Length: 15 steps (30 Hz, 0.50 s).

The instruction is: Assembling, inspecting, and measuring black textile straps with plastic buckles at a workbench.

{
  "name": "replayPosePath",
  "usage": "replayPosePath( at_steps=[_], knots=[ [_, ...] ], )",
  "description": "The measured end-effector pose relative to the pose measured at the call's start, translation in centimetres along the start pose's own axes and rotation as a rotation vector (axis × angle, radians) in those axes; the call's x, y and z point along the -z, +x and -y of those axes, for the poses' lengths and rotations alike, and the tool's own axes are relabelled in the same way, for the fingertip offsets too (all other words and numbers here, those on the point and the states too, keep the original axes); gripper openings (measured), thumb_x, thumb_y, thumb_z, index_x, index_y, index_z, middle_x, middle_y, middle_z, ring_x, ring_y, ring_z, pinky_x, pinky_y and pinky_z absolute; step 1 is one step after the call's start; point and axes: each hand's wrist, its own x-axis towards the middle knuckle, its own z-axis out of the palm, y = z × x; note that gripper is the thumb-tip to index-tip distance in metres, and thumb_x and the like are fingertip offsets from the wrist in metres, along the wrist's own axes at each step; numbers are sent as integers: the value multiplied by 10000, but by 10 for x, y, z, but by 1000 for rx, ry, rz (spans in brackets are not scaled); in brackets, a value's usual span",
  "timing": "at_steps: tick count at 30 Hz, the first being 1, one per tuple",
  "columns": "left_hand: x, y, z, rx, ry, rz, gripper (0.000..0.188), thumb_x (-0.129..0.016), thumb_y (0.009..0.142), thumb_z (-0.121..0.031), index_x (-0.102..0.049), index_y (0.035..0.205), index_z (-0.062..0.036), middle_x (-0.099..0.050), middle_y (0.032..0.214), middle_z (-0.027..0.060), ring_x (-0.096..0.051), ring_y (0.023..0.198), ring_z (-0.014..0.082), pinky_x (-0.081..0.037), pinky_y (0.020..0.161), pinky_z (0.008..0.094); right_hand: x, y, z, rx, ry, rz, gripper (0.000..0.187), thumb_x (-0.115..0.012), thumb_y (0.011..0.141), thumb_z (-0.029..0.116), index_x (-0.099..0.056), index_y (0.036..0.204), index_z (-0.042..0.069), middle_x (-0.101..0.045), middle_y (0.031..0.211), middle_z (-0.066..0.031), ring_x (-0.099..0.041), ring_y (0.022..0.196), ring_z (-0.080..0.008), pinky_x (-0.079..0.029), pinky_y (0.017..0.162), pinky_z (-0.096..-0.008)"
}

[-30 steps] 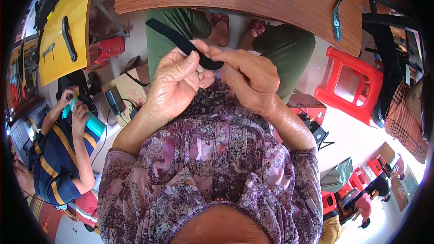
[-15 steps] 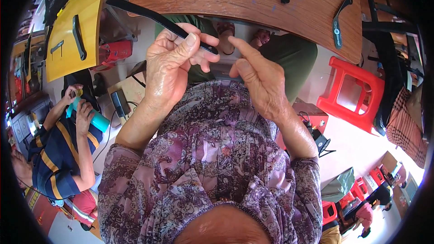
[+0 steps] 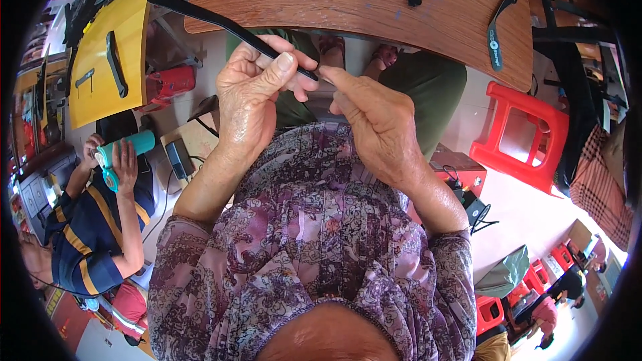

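Observation:
A long, narrow black strap slants across my left hand, its far end sticking out to the upper left over the gap between the tables. My left hand pinches it near its lower end between thumb and fingers. My right hand is close to that lower end. Its index finger reaches to the tip of the strap, and the thumb sits a little below, apart from the index. The other right fingers are curled and mostly hidden. I cannot tell if the index fingertip touches the strap.
Several dark straps, one a printed strap, lie on the brown wooden table ahead. Another black strap rests on the yellow table. A red stool stands at right. A person at left handles a teal bottle.
My right hand has moved left, bringing its index finger to the strap's lower end. My left hand keeps its hold. The person at left has turned and raised the teal bottle.

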Motion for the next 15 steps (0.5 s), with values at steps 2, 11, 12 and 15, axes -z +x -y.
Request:
replayPosePath(
  at_steps=[2, 11, 12, 15],
  knots=[
    [2, 1, 0, 18, -41, 32, 206, -587, 882, -120, -520, 1040, -7, -633, 912, 191, -654, 700, 225, -494, 570, 281, 0, 1, 4, -40, 16, -17, 312, -524, 882, 8, -574, 1189, 27, -584, 702, -110, -585, 645, -156, -459, 587, -268],
    [-3, 3, 4, 13, -57, -19, 184, -616, 867, -121, -531, 996, -21, -647, 864, 160, -627, 650, 173, -472, 543, 246, -4, 0, 2, -65, 51, 7, 327, -508, 876, -9, -581, 1191, 45, -662, 851, -140, -616, 663, -159, -485, 590, -273],
    [-3, 4, 4, 14, -56, -19, 184, -616, 867, -121, -531, 996, -21, -647, 864, 160, -627, 650, 173, -472, 543, 246, -4, 1, 2, -71, 48, 7, 325, -509, 875, -9, -583, 1187, 45, -662, 848, -137, -618, 667, -157, -484, 589, -271],
    [-3, 4, 5, 20, -50, -30, 185, -618, 866, -119, -530, 990, -13, -647, 863, 160, -628, 652, 176, -479, 546, 249, -4, 3, 4, -83, 34, 17, 324, -512, 872, -14, -584, 1183, 42, -666, 859, -135, -620, 672, -153, -485, 591, -266]
  ],
)
